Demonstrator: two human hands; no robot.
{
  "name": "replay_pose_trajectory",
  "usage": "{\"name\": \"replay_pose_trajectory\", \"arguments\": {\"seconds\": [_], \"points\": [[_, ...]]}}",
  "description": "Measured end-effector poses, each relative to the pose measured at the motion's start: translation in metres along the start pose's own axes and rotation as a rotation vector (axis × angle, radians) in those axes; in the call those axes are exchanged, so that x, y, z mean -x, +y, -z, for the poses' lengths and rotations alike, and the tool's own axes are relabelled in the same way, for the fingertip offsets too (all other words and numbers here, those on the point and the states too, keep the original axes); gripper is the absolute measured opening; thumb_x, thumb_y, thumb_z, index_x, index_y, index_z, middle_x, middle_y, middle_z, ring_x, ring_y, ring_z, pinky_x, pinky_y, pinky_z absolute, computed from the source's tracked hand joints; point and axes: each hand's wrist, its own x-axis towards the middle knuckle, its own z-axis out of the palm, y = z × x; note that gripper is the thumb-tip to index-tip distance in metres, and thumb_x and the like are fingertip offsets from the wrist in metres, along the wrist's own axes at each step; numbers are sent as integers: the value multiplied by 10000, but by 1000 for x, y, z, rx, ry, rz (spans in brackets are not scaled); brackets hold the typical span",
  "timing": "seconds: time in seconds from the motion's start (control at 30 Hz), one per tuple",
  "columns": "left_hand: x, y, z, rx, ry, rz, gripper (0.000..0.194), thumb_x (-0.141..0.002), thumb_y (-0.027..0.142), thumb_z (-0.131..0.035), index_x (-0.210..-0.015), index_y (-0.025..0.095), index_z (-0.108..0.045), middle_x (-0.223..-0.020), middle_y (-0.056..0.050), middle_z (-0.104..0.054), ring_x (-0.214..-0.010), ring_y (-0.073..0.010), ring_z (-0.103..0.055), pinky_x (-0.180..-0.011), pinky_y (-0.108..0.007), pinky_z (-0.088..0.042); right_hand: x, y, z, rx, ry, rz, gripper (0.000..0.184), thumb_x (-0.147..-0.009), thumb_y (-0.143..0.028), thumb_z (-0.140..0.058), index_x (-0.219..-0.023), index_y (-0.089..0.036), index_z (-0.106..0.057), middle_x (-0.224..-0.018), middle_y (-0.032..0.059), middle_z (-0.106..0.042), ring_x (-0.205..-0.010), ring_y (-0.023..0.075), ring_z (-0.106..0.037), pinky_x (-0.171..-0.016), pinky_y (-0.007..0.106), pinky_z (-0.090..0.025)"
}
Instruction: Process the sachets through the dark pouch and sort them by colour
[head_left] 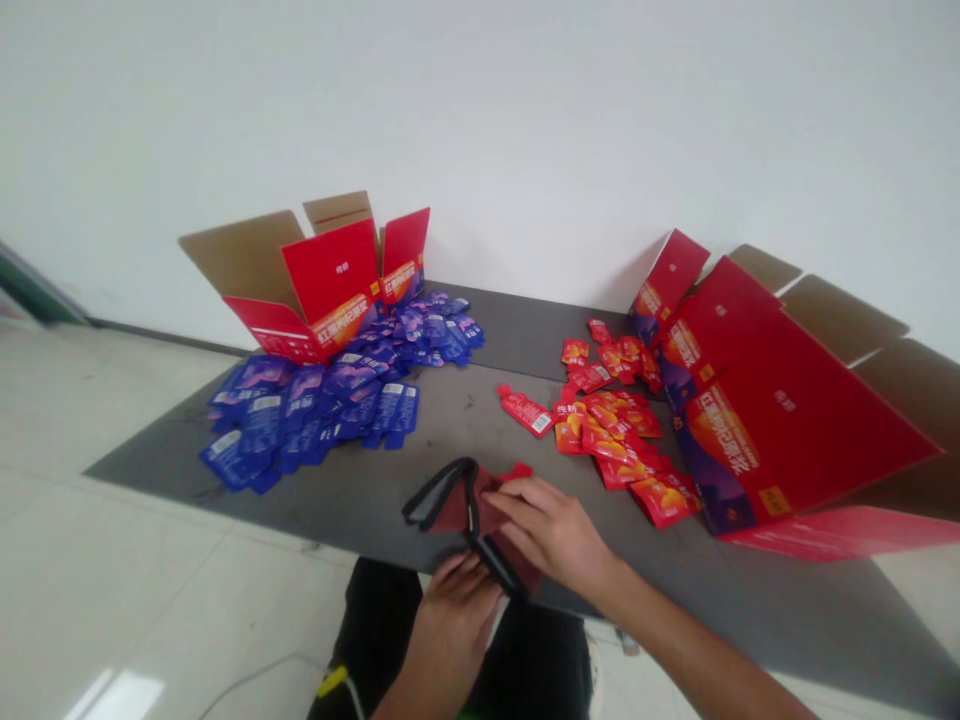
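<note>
A small reddish-brown bag point(491, 515) with black trim and a black loop is over the table's front edge, tilted. My left hand point(457, 610) is closed on its lower near edge. My right hand point(553, 530) grips its right side, fingers pressed against the reddish-brown face. Just above the right fingers a red tip point(519, 471) shows, its rest hidden by the hand and bag; I cannot tell whether it is held. To the right lie red-and-orange pouches point(611, 435), with a single red spouted pouch point(526, 411) apart from them. Blue pouches point(300, 415) are heaped at the left.
Open red cartons stand behind the pouches, one at the left point(330, 275) and a larger one at the right point(780, 410), flaps up. The grey table point(450, 410) backs onto a white wall point(525, 150). Below, a cable point(255, 672) lies on the floor.
</note>
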Motion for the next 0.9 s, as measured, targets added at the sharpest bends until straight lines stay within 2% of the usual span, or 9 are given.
{"name": "replay_pose_trajectory", "arguments": {"seconds": [0.1,0.2,0.27,0.33,0.43,0.57,0.7,0.8,0.9], "points": [[1,0,-1,19,8,24,329,-1003,116,-419,-1104,232,-709,-1087,-11,-786,-1006,-214,-743,-956,-427,-564,9,-8,-14,-25,-20,15,345,-1005,-262,-575,-1349,-256,-597,-1212,64,-680,-1113,202,-645,-959,331,-571],[0,-3,1,-38,-1,-46,366,-999,123,-444,-1282,233,-648,-1308,-22,-712,-1203,-226,-674,-974,-412,-559,0,22,-16,39,33,-59,331,-994,-267,-599,-1323,-233,-617,-1203,80,-681,-1099,212,-652,-951,354,-578],[-1,-5,2,-76,-20,-70,392,-995,115,-447,-1326,232,-621,-1353,-24,-684,-1227,-220,-661,-973,-402,-561,-11,44,-8,106,44,-91,316,-994,-259,-593,-1304,-211,-632,-1182,93,-687,-1065,223,-666,-908,365,-595],[-1,-6,2,-93,-30,-82,410,-986,99,-445,-1339,228,-609,-1366,-25,-675,-1231,-217,-659,-976,-401,-561,-18,50,2,151,61,-105,313,-1000,-246,-572,-1302,-195,-635,-1180,107,-686,-1051,237,-670,-877,378,-604],[1,-5,-1,-56,-21,-64,413,-966,78,-447,-1307,230,-626,-1323,-26,-703,-1205,-224,-673,-985,-411,-557,-12,23,7,130,71,-76,349,-1007,-239,-543,-1350,-213,-600,-1227,102,-671,-1093,241,-650,-902,379,-595],[4,-3,-4,10,-12,52,326,-959,69,-434,-1007,232,-712,-982,-15,-793,-936,-215,-755,-952,-418,-566,7,-13,-8,12,-49,36,335,-1015,-254,-543,-1346,-254,-596,-1213,60,-678,-1084,200,-649,-903,314,-587],[4,-7,-2,-51,-51,-47,410,-967,94,-470,-1320,238,-622,-1323,-24,-703,-1223,-230,-661,-994,-416,-551,-1,24,-13,38,2,-59,320,-1006,-283,-576,-1319,-231,-616,-1207,75,-674,-1102,209,-648,-951,338,-575],[3,-11,-1,-94,-74,-81,462,-959,83,-476,-1381,239,-580,-1408,-16,-645,-1287,-214,-619,-1016,-399,-543,-15,54,1,132,32,-124,294,-1010,-264,-558,-1285,-203,-641,-1165,96,-684,-1045,228,-667,-879,357,-600],[3,-10,-3,-89,-58,-77,465,-943,74,-479,-1360,240,-600,-1377,-20,-668,-1257,-214,-641,-1001,-393,-555,-16,38,11,132,64,-95,332,-1014,-249,-536,-1335,-218,-611,-1209,99,-672,-1079,232,-653,-902,369,-593]]}}
